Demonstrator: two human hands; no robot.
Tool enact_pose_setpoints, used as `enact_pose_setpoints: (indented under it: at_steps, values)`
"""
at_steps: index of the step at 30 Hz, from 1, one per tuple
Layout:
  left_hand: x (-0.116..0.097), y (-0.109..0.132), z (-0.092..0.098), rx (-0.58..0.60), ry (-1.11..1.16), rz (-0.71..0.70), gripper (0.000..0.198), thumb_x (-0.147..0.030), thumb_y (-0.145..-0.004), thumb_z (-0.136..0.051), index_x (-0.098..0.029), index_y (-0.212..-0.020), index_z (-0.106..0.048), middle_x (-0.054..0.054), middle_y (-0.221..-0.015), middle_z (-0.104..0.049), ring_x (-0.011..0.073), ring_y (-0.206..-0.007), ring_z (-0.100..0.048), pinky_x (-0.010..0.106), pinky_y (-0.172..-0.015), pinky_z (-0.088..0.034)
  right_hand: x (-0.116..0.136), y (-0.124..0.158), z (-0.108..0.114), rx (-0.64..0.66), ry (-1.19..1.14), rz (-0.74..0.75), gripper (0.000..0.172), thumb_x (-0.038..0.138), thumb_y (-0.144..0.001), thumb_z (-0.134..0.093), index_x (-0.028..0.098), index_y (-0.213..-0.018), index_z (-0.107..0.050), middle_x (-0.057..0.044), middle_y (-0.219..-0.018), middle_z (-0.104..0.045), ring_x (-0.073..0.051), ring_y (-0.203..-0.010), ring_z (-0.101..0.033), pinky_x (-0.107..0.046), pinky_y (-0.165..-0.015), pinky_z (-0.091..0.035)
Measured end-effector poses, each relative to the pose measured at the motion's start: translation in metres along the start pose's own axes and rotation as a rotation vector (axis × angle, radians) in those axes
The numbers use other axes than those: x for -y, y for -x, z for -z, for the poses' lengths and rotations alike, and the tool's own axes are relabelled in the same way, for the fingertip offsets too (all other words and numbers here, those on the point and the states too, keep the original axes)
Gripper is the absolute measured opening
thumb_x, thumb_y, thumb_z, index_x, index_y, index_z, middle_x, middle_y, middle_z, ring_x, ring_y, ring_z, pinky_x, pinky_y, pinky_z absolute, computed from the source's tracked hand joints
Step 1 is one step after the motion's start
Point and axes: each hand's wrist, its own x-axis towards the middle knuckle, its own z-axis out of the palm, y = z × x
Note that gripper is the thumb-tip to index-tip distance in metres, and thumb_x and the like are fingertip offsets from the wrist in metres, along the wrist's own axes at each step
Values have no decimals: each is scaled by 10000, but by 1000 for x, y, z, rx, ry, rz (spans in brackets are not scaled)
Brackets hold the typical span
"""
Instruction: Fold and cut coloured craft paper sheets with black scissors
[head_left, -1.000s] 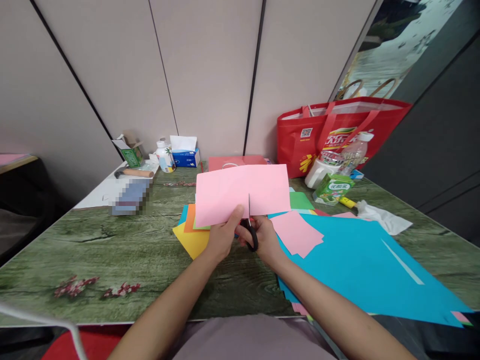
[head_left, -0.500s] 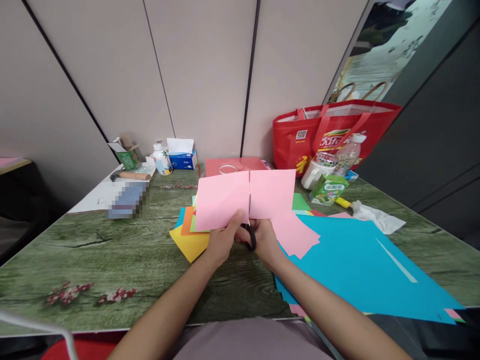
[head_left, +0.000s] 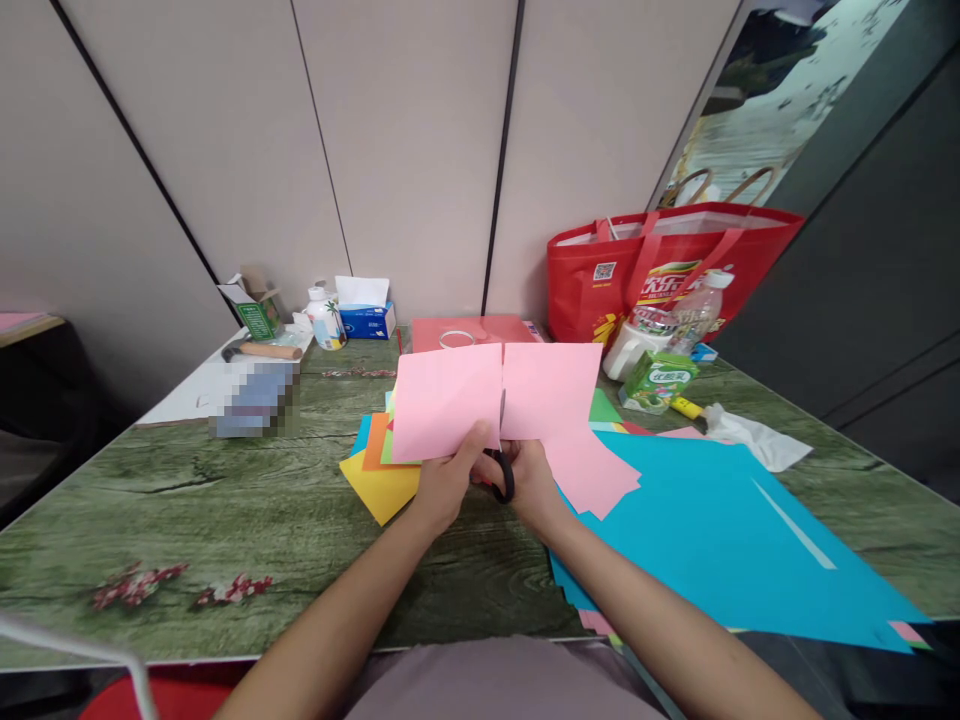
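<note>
Pinched in my left hand [head_left: 448, 480] is the lower edge of a pink sheet of paper [head_left: 448, 402], held up above the table. My right hand [head_left: 534, 485] grips black-handled scissors [head_left: 507, 475]. Their blades stand in a long slit that splits the sheet into a left half and a right half [head_left: 551, 390]; the top edge is parted. Behind and below the sheet, yellow paper [head_left: 381, 490] and orange paper [head_left: 373, 455] stick out at the left. More pink paper [head_left: 592, 470] lies on large blue sheets [head_left: 697, 530] at the right.
Along the back stand a white bottle [head_left: 325, 318], a blue tissue box [head_left: 369, 318] and a red bag [head_left: 592, 285]. A green carton [head_left: 657, 382] and a plastic bottle [head_left: 701, 310] are at the right. A hammer [head_left: 266, 351] lies at the left on white paper.
The right half of the pink sheet has swung slightly outward to the right, so the gap at the top is a little wider. Both hands stay almost in place.
</note>
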Motion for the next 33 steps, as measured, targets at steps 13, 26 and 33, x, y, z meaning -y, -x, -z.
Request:
enact_pose_setpoints:
  at_steps: [13,26,33]
  values:
    - [1,0,0,-26,6,22,326,-477,-585,-717,-198,-451,-615,35,-383,-570,199,-545,-605,279,-478,-487,-2,-1,1,-13,50,7,308,447,-609,-712,186,-671,-561,37,-434,-515,-122,-398,-450,-244,-402,-368]
    - [1,0,1,27,-28,-21,370,-547,-589,-682,-197,-478,-633,20,-394,-570,170,-491,-565,273,-461,-467,-3,-2,1,-1,-4,-5,300,389,-597,-730,189,-557,-510,40,-420,-483,-107,-396,-433,-236,-410,-387]
    - [-2,1,0,119,-66,-23,486,-569,-655,-616,-166,-387,-581,20,-369,-537,106,-381,-432,251,-401,-372,-8,-2,1,0,-40,-16,307,376,-591,-728,183,-529,-497,38,-412,-485,-101,-397,-433,-226,-405,-366]
